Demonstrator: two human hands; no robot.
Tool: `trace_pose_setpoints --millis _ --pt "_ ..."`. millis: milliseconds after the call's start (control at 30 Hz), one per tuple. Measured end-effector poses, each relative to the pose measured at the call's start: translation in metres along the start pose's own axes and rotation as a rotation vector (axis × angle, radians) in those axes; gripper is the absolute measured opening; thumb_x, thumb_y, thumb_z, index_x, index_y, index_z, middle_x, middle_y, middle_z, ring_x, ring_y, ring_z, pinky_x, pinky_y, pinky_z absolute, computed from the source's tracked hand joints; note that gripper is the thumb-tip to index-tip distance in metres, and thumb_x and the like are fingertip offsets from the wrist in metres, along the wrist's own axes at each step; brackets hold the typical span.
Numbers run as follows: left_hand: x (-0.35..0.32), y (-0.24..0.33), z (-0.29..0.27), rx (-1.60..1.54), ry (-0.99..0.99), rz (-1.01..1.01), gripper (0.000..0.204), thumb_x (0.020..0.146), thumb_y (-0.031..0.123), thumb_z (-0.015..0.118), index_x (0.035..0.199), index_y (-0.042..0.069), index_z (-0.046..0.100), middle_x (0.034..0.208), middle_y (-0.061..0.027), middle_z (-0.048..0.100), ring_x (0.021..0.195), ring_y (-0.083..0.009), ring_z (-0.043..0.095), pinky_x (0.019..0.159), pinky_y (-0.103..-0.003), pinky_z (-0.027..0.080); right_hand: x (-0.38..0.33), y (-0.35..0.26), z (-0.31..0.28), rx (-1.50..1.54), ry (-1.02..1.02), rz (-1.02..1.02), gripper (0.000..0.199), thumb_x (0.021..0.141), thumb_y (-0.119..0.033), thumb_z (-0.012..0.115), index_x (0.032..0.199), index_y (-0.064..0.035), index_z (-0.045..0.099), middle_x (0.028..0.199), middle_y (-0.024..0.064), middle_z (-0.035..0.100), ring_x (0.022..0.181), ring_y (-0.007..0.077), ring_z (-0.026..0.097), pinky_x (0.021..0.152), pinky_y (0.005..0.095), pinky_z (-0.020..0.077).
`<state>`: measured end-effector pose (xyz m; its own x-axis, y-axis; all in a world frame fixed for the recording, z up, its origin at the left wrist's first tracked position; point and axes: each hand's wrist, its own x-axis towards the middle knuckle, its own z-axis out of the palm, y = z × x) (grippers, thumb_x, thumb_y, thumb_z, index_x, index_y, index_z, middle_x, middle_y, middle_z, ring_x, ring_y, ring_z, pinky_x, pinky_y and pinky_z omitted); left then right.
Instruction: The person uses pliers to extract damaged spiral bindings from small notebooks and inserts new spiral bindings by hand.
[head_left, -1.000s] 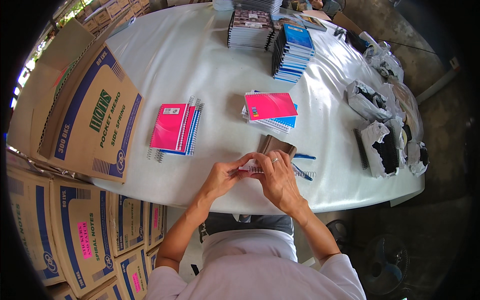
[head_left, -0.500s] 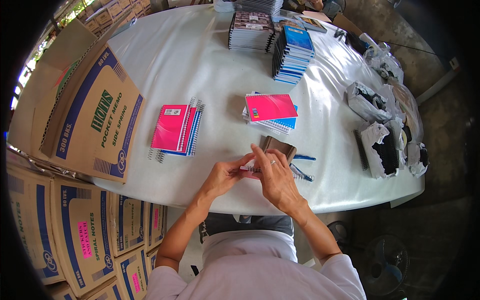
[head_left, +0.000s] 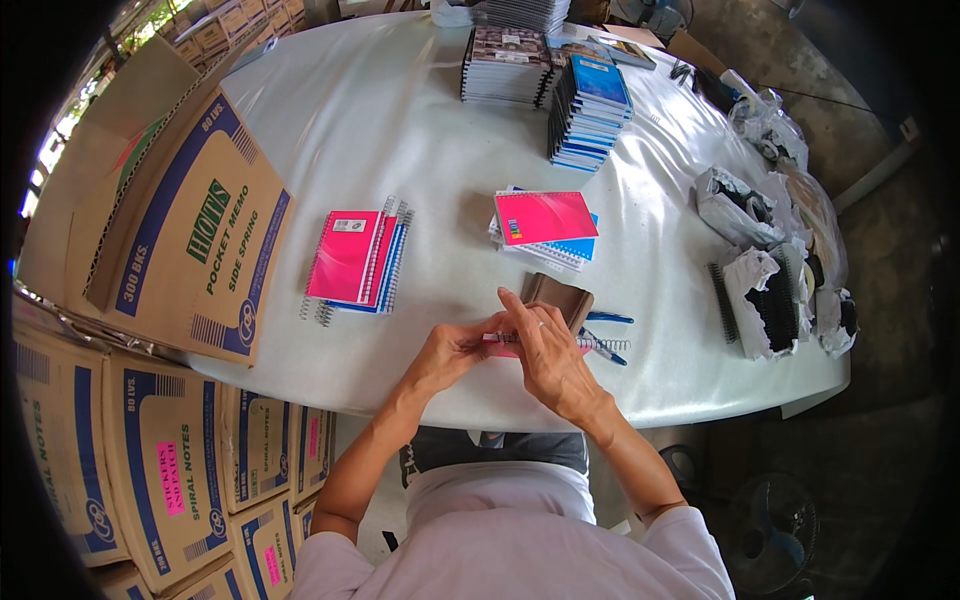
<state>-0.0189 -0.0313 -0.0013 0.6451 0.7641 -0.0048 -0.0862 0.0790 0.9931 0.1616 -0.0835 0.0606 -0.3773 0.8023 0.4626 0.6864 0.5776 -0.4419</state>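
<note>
A small pink spiral notebook (head_left: 505, 350) is between my hands near the table's front edge, mostly covered by my fingers. My left hand (head_left: 450, 352) pinches its left end. Over the binding edge lies my right hand (head_left: 552, 362), its fingers closed on the wire coil and its index finger pointing up. The loose end of the coil (head_left: 612, 345) sticks out to the right past my right hand. Just beyond my fingers sits a brown channel-shaped block (head_left: 557, 298). Two blue tools, perhaps pens or plier handles (head_left: 610, 317), lie beside it, partly hidden.
Pink and blue notebooks (head_left: 345, 255) are stacked at left, and another pile (head_left: 546, 218) lies ahead. Taller notebook stacks (head_left: 590, 115) stand at the back. Paper-wrapped black coils (head_left: 765, 300) line the right edge. A big open carton (head_left: 195, 225) flanks the left, above more boxes (head_left: 165, 460).
The coil's loose end now shows longer and straighter to the right of my right hand. The notebook has tilted slightly, and both hands stay in nearly the same place.
</note>
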Motion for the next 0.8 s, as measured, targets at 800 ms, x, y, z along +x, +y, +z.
trace_pose_setpoints --millis 800 --pt "0.001 -0.004 0.001 0.022 0.012 0.044 0.048 0.091 -0.003 0.063 0.138 0.004 0.054 0.120 -0.0087 0.067 0.105 -0.0104 0.063 0.092 -0.025 0.051 -0.002 -0.006 -0.001 -0.167 -0.066 0.002 0.076 0.082 0.005 0.059 0.151 -0.0015 0.027 0.105 0.0140 0.067 0.104 0.0335 0.059 0.102 0.0439 0.0413"
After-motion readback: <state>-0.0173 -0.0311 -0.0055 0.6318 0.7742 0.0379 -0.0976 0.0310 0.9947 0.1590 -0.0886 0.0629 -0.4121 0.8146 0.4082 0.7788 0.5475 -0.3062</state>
